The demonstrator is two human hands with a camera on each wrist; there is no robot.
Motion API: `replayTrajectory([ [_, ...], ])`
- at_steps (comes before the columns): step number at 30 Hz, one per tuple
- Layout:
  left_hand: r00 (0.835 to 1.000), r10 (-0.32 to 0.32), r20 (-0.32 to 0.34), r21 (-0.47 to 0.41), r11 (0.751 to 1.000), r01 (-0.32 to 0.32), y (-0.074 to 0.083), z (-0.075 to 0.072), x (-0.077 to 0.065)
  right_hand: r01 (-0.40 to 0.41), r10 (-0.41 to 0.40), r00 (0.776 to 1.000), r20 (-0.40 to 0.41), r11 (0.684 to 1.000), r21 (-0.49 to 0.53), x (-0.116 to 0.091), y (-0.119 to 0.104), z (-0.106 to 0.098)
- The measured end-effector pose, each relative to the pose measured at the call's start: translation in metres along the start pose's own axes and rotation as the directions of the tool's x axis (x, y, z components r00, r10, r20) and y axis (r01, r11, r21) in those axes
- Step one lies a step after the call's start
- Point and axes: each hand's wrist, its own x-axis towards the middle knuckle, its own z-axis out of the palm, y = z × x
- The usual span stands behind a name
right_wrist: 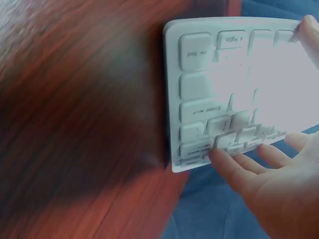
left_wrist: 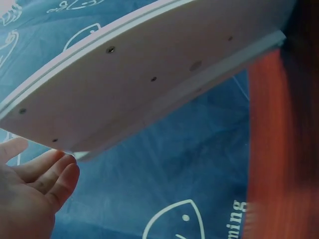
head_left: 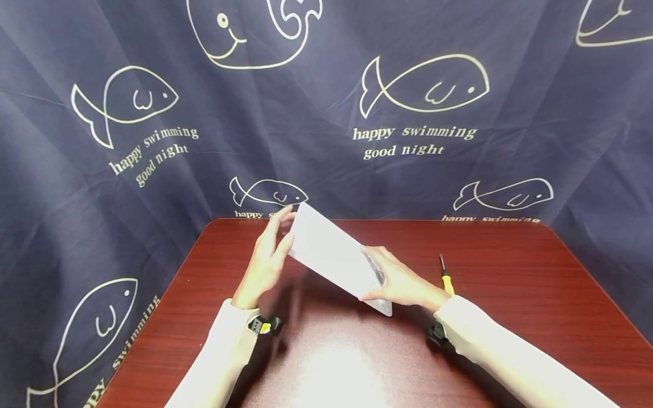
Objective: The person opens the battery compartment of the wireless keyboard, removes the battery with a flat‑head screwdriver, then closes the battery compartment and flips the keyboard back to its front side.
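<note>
A white keyboard [head_left: 331, 249] is held up at a slant above the table, its left end higher than its right. My right hand [head_left: 398, 277] grips it near the lower end, thumb on one long edge and fingers on the other. In the right wrist view, glare washes out part of the keys [right_wrist: 197, 87]. My left hand [head_left: 265, 260] is at the raised end with loosely bent fingers. Its fingertips [left_wrist: 67, 169] touch a corner in the left wrist view, where the keyboard's underside [left_wrist: 124, 84] shows several small screws or screw holes.
A screwdriver [head_left: 446, 281] with a yellow and black handle lies on the reddish-brown table [head_left: 510, 272], just beyond my right wrist. Behind the table hangs a dark blue curtain [head_left: 326, 113] printed with fish outlines and words. A bright reflection covers the table's near middle.
</note>
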Motion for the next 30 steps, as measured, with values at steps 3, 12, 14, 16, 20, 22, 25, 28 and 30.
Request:
replayTrajectory([
  [3, 0.999, 0.048, -0.002, -0.024, 0.999, -0.048, 0.014, -0.002, 0.005, 0.015, -0.014, 1.0, -0.014, 0.999, 0.036, 0.002, -0.003, 0.005],
  [12, 0.994, 0.108, -0.014, -0.006, 0.994, -0.108, 0.024, -0.004, 0.011, 0.009, -0.009, 1.0, -0.006, 0.995, 0.099, 0.01, -0.017, 0.016],
  [14, 0.993, 0.118, -0.019, -0.007, 0.993, -0.118, 0.026, -0.005, 0.012, 0.007, -0.006, 1.0, -0.006, 0.994, 0.106, 0.012, -0.019, 0.019],
  [16, 0.992, 0.123, -0.021, -0.011, 0.992, -0.123, 0.028, -0.005, 0.013, 0.003, -0.002, 1.0, -0.004, 0.993, 0.115, 0.013, -0.021, 0.022],
  [20, 0.992, 0.126, -0.02, -0.007, 0.992, -0.126, 0.032, -0.005, 0.015, 0.002, -0.003, 1.0, 0.004, 0.991, 0.137, 0.016, -0.025, 0.028],
  [22, 0.992, 0.127, -0.024, -0.005, 0.992, -0.127, 0.033, -0.004, 0.015, 0.0, -0.002, 1.0, 0.012, 0.989, 0.147, 0.018, -0.028, 0.03],
  [25, 0.99, 0.138, -0.025, 0.004, 0.99, -0.138, 0.036, -0.004, 0.016, 0.01, -0.014, 1.0, 0.019, 0.981, 0.191, 0.019, -0.03, 0.032],
  [28, 0.987, 0.159, -0.017, 0.011, 0.987, -0.158, 0.038, -0.002, 0.017, 0.033, -0.04, 0.999, 0.022, 0.967, 0.254, 0.021, -0.031, 0.034],
  [30, 0.984, 0.177, -0.006, 0.011, 0.984, -0.177, 0.04, -0.001, 0.018, 0.053, -0.062, 0.998, 0.022, 0.954, 0.296, 0.022, -0.031, 0.036],
])
